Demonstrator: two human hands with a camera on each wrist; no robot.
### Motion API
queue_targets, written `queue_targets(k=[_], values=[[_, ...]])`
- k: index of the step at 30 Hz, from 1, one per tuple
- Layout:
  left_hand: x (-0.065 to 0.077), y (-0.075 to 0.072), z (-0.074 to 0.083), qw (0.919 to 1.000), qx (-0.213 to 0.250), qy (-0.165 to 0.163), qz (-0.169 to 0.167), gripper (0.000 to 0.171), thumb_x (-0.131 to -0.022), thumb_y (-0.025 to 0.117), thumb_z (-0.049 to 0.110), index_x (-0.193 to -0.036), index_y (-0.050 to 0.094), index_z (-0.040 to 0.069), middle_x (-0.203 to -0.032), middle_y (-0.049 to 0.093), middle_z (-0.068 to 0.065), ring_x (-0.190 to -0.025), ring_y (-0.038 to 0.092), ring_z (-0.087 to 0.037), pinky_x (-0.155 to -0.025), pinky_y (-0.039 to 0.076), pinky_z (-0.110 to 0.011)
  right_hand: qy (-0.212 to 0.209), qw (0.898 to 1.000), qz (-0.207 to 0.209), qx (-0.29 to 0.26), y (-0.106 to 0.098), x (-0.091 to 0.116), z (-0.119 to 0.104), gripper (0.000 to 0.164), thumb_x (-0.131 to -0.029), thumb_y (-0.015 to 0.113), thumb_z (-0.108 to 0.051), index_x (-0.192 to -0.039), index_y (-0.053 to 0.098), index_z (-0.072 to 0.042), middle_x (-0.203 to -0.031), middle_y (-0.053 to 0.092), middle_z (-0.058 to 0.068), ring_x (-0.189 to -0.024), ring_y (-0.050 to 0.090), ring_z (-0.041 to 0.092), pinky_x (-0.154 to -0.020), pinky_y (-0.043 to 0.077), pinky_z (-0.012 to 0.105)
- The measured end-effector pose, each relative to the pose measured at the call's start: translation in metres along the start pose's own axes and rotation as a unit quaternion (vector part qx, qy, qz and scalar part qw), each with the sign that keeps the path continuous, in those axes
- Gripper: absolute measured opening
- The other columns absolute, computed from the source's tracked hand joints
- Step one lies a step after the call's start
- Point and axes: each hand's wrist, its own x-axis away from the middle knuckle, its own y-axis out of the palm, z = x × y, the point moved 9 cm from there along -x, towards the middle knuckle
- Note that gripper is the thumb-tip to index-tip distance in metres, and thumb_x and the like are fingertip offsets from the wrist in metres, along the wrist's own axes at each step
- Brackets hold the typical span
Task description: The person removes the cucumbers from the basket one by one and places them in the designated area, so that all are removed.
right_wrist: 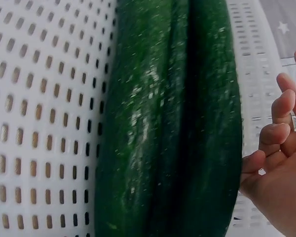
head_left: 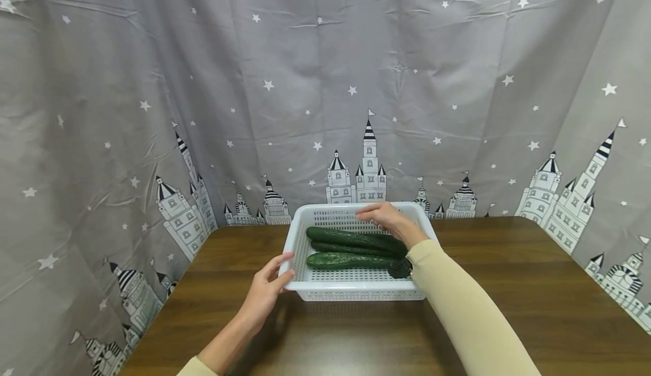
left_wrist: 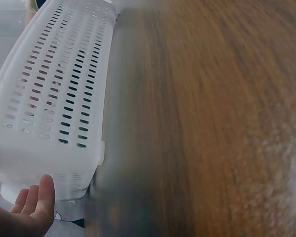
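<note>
Three long dark green cucumbers (head_left: 348,260) lie side by side in a white perforated plastic basket (head_left: 356,286). In the head view my left hand (head_left: 267,285) holds the basket's left rim, thumb near the front corner. The left wrist view shows fingers (left_wrist: 47,190) of that hand against the basket's end. Over the basket's far right part reaches my right hand (head_left: 387,217), above the rear cucumber. Its fingers (right_wrist: 281,106) are loosely bent with nothing between them, and the right wrist view has it just beside the cucumbers. My right forearm hides the cucumbers' right ends.
The basket stands on a brown wooden table (head_left: 498,274), toward its far edge. Behind and at both sides hangs a grey curtain (head_left: 315,82) printed with stars and castles. A small black device (head_left: 400,268) sits at my right wrist.
</note>
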Motion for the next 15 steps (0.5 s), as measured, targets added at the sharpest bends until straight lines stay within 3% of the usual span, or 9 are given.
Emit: queue_targets(k=[3, 6, 15], values=[[-0.001, 0.001, -0.001, 1.0000, 0.000, 0.001, -0.003, 0.044, -0.101, 0.060, 0.011, -0.144, 0.051, 0.006, -0.137, 0.057, -0.026, -0.115, 0.061, -0.032, -0.082, 0.054, -0.030, -0.004, 1.000, -0.003, 0.019, 0.004, 0.000, 0.004, 0.037, -0.091, 0.073, -0.029, -0.124, 0.072, -0.012, -0.137, 0.062, 0.011, -0.106, 0.061, 0.025, -0.093, 0.049, 0.040], [-0.001, 0.001, -0.002, 1.0000, 0.002, 0.000, -0.004, 0.044, -0.100, 0.059, 0.012, -0.143, 0.052, 0.007, -0.137, 0.056, -0.025, -0.117, 0.060, -0.035, -0.083, 0.053, -0.030, -0.005, 1.000, -0.009, 0.024, 0.007, 0.000, 0.009, 0.037, -0.092, 0.072, -0.027, -0.125, 0.071, -0.010, -0.145, 0.057, 0.011, -0.139, 0.046, 0.034, -0.113, 0.037, 0.052], [-0.001, 0.001, -0.004, 1.0000, -0.005, -0.002, -0.003, 0.044, -0.101, 0.059, 0.013, -0.144, 0.051, 0.008, -0.138, 0.055, -0.024, -0.119, 0.057, -0.037, -0.084, 0.053, -0.029, -0.004, 0.999, -0.027, 0.026, 0.011, -0.002, 0.018, 0.036, -0.091, 0.074, -0.026, -0.124, 0.072, -0.011, -0.141, 0.060, 0.009, -0.139, 0.046, 0.033, -0.114, 0.034, 0.058]])
